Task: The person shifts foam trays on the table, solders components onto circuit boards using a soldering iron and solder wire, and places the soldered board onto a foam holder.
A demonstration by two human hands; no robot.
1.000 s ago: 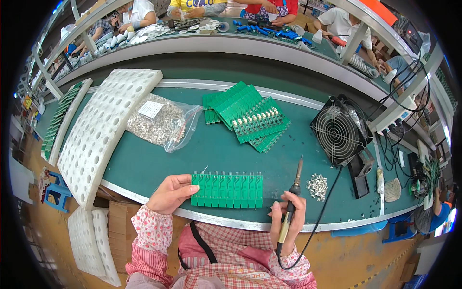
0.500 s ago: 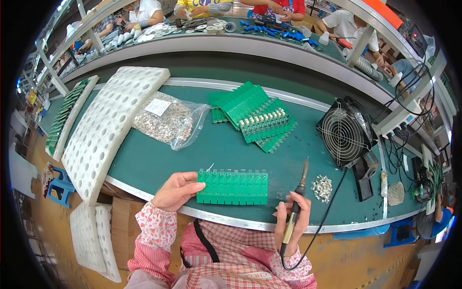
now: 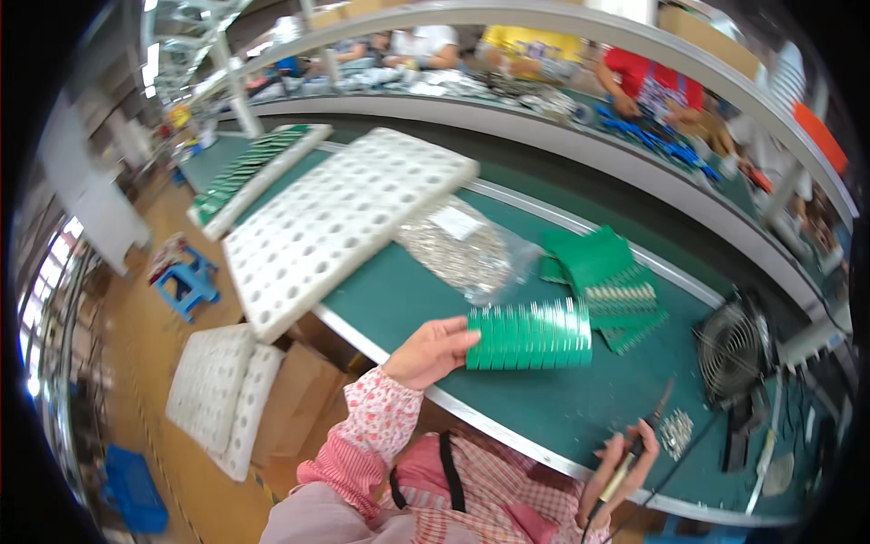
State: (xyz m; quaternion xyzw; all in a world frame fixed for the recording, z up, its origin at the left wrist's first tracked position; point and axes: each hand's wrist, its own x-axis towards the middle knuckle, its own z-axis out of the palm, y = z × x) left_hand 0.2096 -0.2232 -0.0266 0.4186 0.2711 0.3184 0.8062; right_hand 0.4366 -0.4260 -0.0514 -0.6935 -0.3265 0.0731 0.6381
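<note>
My left hand grips a green circuit board panel by its left edge, thumb on its face. The panel is raised above the green-topped bench and shines along its upper right. In my right hand is a soldering iron, its dark tip pointing up and away from me. Just right of the iron's tip lies a small heap of metal parts. Behind the held panel, a stack of green circuit boards rests on the bench, one carrying a row of pale components.
A white foam tray with holes covers the bench's left. Beside it lies a clear bag of small metal parts. A black fan stands at right. Far left, another foam tray holds boards. Co-workers sit beyond the rail.
The view has swung left, so the bench appears shifted right. My left hand has lifted the circuit board panel off the bench front toward the stack. My right hand still holds the soldering iron.
</note>
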